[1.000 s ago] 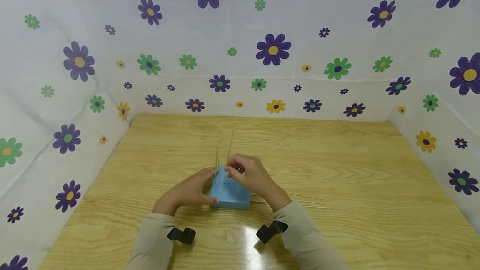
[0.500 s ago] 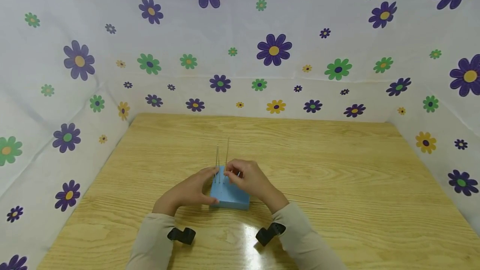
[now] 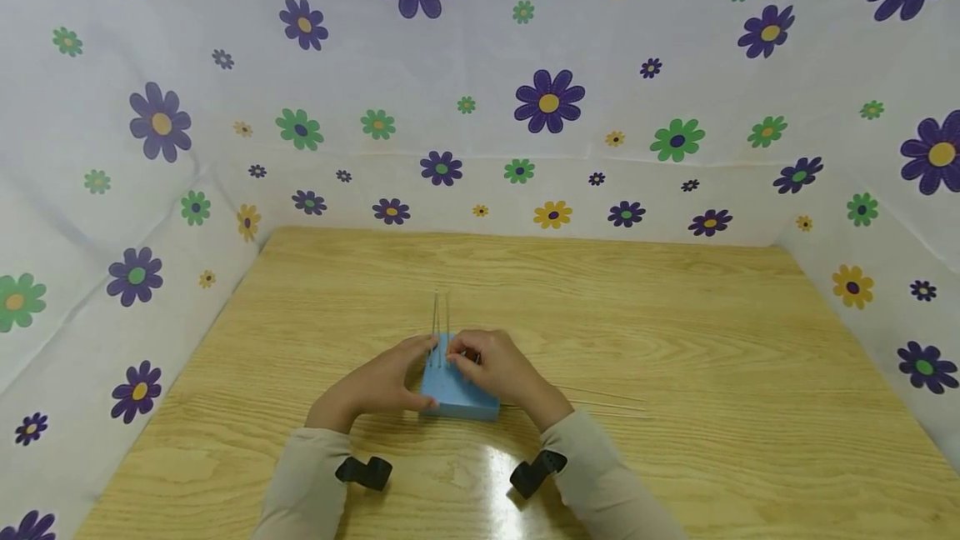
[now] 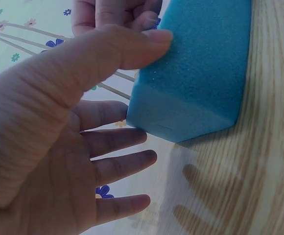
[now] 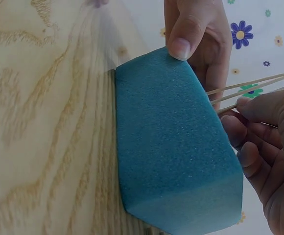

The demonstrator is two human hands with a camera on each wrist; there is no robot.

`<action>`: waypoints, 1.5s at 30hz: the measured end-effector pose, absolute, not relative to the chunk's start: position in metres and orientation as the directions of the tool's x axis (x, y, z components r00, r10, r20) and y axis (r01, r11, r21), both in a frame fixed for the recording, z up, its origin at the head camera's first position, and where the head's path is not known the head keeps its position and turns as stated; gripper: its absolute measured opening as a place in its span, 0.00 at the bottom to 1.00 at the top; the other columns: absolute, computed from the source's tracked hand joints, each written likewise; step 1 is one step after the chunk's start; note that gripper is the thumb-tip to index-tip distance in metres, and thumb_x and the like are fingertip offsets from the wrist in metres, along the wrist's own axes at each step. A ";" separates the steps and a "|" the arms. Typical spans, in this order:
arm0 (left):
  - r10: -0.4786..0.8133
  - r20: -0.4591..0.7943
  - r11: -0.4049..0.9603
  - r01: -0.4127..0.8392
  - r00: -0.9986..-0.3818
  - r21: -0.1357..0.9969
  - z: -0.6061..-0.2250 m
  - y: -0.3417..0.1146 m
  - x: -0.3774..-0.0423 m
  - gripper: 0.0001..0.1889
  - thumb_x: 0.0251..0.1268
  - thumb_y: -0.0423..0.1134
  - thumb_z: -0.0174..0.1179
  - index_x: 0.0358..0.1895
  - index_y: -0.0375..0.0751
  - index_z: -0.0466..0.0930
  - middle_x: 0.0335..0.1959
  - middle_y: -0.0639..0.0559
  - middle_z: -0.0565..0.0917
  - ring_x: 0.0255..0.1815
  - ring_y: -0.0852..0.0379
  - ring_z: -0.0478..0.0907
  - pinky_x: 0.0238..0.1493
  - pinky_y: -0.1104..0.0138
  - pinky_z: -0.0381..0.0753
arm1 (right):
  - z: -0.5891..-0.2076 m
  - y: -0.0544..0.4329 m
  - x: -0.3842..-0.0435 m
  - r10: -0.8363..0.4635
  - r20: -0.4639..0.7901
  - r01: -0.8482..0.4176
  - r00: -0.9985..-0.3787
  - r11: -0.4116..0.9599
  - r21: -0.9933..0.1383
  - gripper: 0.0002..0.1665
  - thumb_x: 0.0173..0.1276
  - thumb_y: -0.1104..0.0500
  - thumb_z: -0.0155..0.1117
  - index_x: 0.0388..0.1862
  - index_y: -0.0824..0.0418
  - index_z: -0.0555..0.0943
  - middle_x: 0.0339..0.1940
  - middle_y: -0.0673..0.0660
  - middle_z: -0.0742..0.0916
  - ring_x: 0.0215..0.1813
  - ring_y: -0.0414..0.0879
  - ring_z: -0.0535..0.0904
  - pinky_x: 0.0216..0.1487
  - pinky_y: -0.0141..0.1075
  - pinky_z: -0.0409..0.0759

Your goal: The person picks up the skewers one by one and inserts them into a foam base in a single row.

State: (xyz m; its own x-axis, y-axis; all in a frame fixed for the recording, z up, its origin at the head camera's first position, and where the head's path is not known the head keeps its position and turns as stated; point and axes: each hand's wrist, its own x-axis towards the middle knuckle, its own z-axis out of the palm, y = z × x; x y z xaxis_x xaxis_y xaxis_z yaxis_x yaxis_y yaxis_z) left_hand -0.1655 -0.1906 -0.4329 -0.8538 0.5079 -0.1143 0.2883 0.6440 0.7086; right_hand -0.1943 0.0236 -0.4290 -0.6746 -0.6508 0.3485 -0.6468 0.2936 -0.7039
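Observation:
A light blue foam block (image 3: 467, 397) with a row of small holes in its top sits on the wooden table. My left hand (image 3: 378, 377) holds its left side, the thumb on the front face (image 4: 154, 41) and the other fingers stretched out along the left end. Two thin wooden sticks (image 3: 436, 319) stand upright in holes near the left side. My right hand (image 3: 501, 367) pinches a third stick (image 3: 447, 315) low down, between thumb and fingertips, close over the block; it stands upright beside the other two.
More thin sticks (image 3: 611, 403) lie on the table to the right of the block, partly behind the right wrist. A white flowered cloth (image 3: 480, 132) encloses the table (image 3: 675, 315) at the back and both sides. Each wrist carries a black strap-on camera.
The third stick has straightened from a rightward lean to upright and sunk lower, with the right hand moving down and slightly left. The left hand and the block have stayed put.

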 end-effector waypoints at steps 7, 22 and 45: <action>0.509 -0.114 0.638 0.286 -0.853 0.715 -0.432 -0.190 -0.164 0.48 0.53 0.46 0.70 0.72 0.31 0.53 0.71 0.33 0.57 0.72 0.37 0.53 0.67 0.44 0.57 | -0.431 0.023 -0.193 -0.653 0.334 -0.642 -0.680 0.311 -0.701 0.05 0.68 0.64 0.60 0.33 0.63 0.81 0.23 0.53 0.83 0.20 0.31 0.73 0.20 0.25 0.72; 0.499 -0.116 0.654 0.285 -0.859 0.700 -0.437 -0.189 -0.164 0.49 0.52 0.48 0.70 0.73 0.32 0.53 0.72 0.35 0.56 0.72 0.38 0.52 0.67 0.45 0.57 | -0.431 0.037 -0.189 -0.616 0.342 -0.639 -0.710 0.359 -0.680 0.05 0.66 0.63 0.62 0.38 0.64 0.83 0.32 0.53 0.85 0.28 0.36 0.75 0.26 0.27 0.75; 0.502 -0.139 0.674 0.285 -0.854 0.681 -0.432 -0.188 -0.162 0.49 0.53 0.48 0.70 0.74 0.36 0.51 0.73 0.38 0.54 0.73 0.39 0.51 0.67 0.45 0.58 | -0.433 0.116 -0.190 -0.442 0.399 -0.581 -0.804 0.440 -0.684 0.07 0.64 0.63 0.65 0.40 0.64 0.84 0.29 0.47 0.82 0.26 0.36 0.73 0.26 0.30 0.75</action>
